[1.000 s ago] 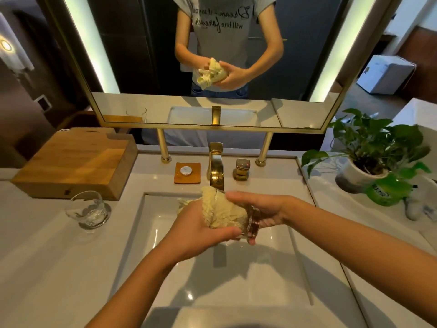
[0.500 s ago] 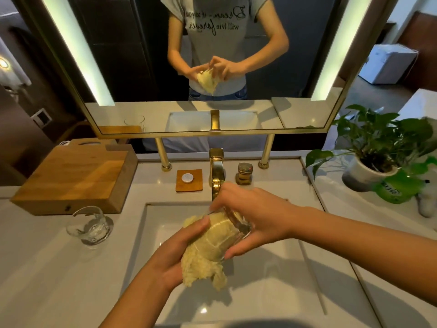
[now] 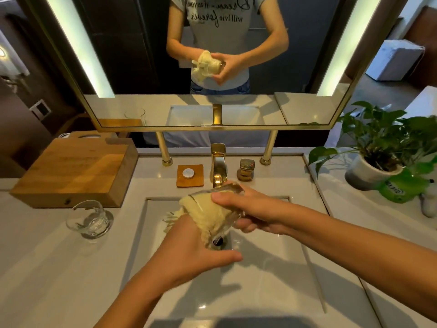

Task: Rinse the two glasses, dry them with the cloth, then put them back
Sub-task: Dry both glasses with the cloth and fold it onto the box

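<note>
Over the sink (image 3: pixel 165 292), the right hand (image 3: pixel 255 209) clasps a glass (image 3: pixel 228 189) stuffed with yellow cloth (image 3: pixel 208 214); the left hand (image 3: pixel 189 252) grips the cloth (fingers hidden); the second glass (image 3: pixel 89 220) stands on the counter (image 3: pixel 47 268).

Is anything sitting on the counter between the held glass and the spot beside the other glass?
Nothing visible does. The counter between the right hand's glass and the second glass is bare.

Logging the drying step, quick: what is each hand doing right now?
Left hand: closed on the pale yellow cloth, which is stuffed into the glass.
Right hand: closed around the clear drinking glass, tilted over the white sink.
</note>
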Demonstrator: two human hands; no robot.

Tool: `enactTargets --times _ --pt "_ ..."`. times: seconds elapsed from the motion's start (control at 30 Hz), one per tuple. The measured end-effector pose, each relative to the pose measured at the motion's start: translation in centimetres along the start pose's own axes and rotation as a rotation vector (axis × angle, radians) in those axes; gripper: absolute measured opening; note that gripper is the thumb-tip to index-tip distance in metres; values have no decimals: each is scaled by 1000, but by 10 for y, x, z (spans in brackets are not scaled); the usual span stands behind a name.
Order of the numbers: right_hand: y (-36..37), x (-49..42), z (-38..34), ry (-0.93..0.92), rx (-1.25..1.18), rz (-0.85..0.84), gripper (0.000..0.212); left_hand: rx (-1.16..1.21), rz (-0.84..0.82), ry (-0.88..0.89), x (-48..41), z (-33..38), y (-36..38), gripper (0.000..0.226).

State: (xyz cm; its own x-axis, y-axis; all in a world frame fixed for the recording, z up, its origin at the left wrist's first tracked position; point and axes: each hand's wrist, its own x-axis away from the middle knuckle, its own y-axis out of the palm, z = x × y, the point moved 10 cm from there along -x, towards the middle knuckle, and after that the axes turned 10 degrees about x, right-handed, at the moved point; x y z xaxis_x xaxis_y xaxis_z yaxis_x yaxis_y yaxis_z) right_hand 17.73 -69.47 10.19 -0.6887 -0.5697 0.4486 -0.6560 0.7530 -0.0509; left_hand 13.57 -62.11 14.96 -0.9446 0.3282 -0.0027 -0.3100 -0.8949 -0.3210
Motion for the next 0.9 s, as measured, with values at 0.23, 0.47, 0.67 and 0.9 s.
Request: enactTargets --times 0.23,0.47,0.67,0.9 --pt "12 15 13 15 97 -167 48 366 97 -172 -4 -24 -15 36" --pt "2 48 -60 -732 1197 259 111 1494 -239 -443 -7 -52 5 49" --pt "14 56 -68 -905 1197 277 68 1435 -322 -503 2 -45 33 61" --pt "-30 33 -4 -364 0 335 67 248 -99 20 -20 21 14 41"
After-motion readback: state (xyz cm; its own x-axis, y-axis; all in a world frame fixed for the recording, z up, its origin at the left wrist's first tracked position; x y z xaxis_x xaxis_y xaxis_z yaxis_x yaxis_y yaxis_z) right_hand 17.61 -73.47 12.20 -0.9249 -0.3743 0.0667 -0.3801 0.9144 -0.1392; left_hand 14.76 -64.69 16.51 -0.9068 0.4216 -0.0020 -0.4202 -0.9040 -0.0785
